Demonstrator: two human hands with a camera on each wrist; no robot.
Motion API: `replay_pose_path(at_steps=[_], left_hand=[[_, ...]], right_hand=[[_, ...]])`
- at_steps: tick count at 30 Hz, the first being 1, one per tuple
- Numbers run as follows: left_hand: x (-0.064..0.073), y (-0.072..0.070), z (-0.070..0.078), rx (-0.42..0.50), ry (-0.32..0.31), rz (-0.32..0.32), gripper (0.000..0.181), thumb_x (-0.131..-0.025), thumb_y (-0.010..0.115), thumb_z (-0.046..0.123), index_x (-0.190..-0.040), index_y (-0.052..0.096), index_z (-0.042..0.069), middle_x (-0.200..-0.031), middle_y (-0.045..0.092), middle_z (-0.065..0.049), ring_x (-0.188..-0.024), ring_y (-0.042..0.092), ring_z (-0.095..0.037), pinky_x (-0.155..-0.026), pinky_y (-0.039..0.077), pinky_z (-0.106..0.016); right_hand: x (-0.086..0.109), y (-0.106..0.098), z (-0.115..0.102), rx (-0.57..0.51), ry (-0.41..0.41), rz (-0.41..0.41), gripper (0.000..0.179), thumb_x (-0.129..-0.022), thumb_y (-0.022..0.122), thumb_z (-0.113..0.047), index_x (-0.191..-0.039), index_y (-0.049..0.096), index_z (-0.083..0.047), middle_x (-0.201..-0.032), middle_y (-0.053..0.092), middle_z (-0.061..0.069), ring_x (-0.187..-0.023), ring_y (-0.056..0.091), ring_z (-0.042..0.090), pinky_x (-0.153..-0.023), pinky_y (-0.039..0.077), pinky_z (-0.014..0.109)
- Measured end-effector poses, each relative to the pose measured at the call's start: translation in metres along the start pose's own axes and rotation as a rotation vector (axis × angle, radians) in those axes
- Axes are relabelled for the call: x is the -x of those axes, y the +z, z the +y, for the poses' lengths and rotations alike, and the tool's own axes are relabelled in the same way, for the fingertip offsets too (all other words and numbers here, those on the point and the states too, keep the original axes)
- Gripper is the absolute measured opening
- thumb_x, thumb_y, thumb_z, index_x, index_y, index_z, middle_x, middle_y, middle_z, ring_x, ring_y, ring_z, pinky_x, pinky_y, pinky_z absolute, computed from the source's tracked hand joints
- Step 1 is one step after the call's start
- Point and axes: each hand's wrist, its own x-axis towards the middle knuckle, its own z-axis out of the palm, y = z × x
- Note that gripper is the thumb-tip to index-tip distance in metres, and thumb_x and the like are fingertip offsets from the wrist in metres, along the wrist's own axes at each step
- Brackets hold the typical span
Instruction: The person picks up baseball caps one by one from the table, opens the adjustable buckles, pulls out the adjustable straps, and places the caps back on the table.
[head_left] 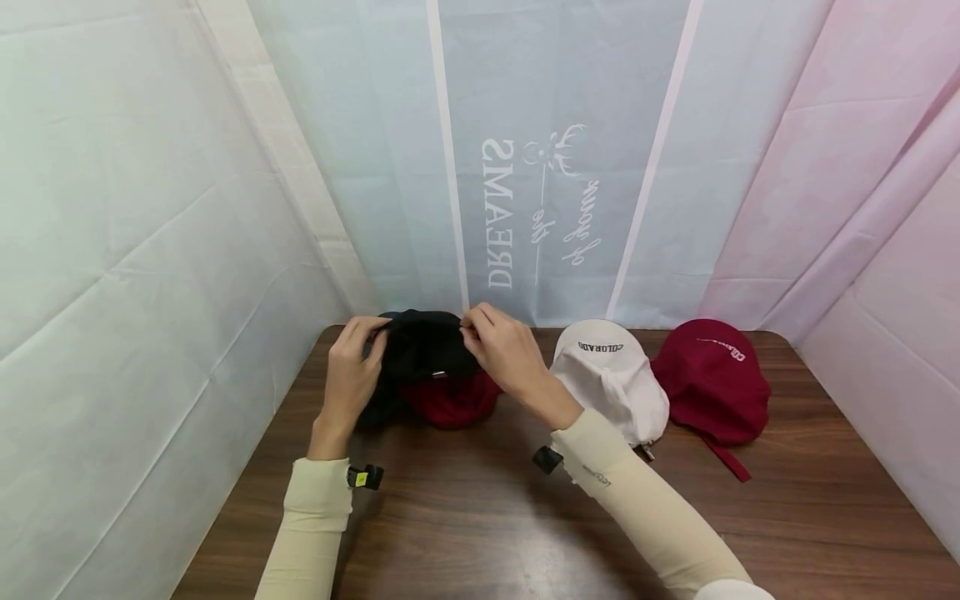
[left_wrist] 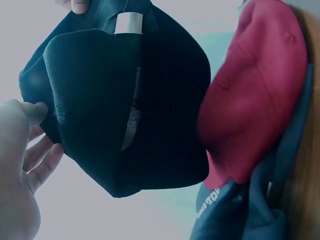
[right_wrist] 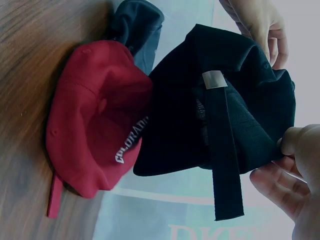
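Both hands hold a black cap point(head_left: 420, 343) up between them. My left hand point(head_left: 352, 371) pinches one side of its edge, and my right hand point(head_left: 508, 350) pinches the opposite side. In the right wrist view, a strap point(right_wrist: 225, 155) with a metal buckle point(right_wrist: 215, 79) hangs down the black cap. Behind and below it a red cap point(head_left: 453, 406) lies on the table, partly hidden; white COLORADO lettering shows on it in the right wrist view. A dark bluish cap point(left_wrist: 225, 212) lies beside the red one, mostly covered in the head view.
A white cap point(head_left: 618, 387) with dark COLORADO lettering lies to the right on the wooden table point(head_left: 480, 533). Against it rests another red cap point(head_left: 712, 387), its strap trailing toward the front. Fabric curtains point(head_left: 375, 167) stand at the back and both sides.
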Motion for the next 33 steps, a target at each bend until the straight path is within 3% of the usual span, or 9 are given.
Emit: replay_pose_path(at_steps=[8,15,23,28,33], left_hand=[[-0.009,0.003,0.014,0.014,0.035,-0.02,0.016,-0.101,0.068,-0.002,-0.116,0.074,-0.001,-0.109,0.071,-0.017,-0.091,0.067,-0.026,-0.079,0.055,-0.036],[-0.015,0.01,0.026,0.039,0.063,-0.013,0.017,-0.099,0.069,-0.005,-0.115,0.074,-0.001,-0.107,0.071,-0.016,-0.086,0.067,-0.025,-0.077,0.054,-0.03],[-0.019,0.017,0.039,0.078,0.092,-0.024,0.017,-0.099,0.07,-0.003,-0.116,0.074,-0.001,-0.107,0.071,-0.016,-0.085,0.065,-0.024,-0.071,0.054,-0.04],[-0.021,0.022,0.047,0.085,0.082,-0.047,0.016,-0.101,0.07,0.001,-0.116,0.075,0.0,-0.106,0.071,-0.015,-0.083,0.064,-0.022,-0.071,0.052,-0.033],[-0.022,0.026,0.057,0.09,0.08,-0.068,0.017,-0.1,0.071,0.002,-0.116,0.076,0.002,-0.106,0.073,-0.013,-0.09,0.069,-0.025,-0.075,0.056,-0.04]], right_hand=[[0.0,-0.015,0.006,-0.008,0.01,0.032,0.002,-0.097,0.071,-0.008,-0.099,0.073,-0.007,-0.093,0.071,0.003,-0.078,0.07,0.016,-0.069,0.059,0.033],[0.003,-0.03,0.009,-0.008,0.038,0.036,0.002,-0.099,0.071,-0.01,-0.1,0.072,-0.008,-0.095,0.071,0.004,-0.078,0.071,0.02,-0.066,0.059,0.037],[0.008,-0.05,0.012,0.005,0.042,0.079,0.005,-0.095,0.076,-0.008,-0.099,0.073,-0.009,-0.094,0.071,0.004,-0.074,0.071,0.017,-0.063,0.059,0.034],[0.011,-0.063,0.014,0.004,0.046,0.087,0.004,-0.096,0.075,-0.008,-0.1,0.072,-0.008,-0.093,0.07,0.004,-0.071,0.068,0.015,-0.062,0.057,0.032],[0.017,-0.075,0.017,0.001,0.055,0.086,0.005,-0.097,0.075,-0.008,-0.1,0.072,-0.007,-0.09,0.069,0.005,-0.068,0.066,0.016,-0.059,0.056,0.033]])
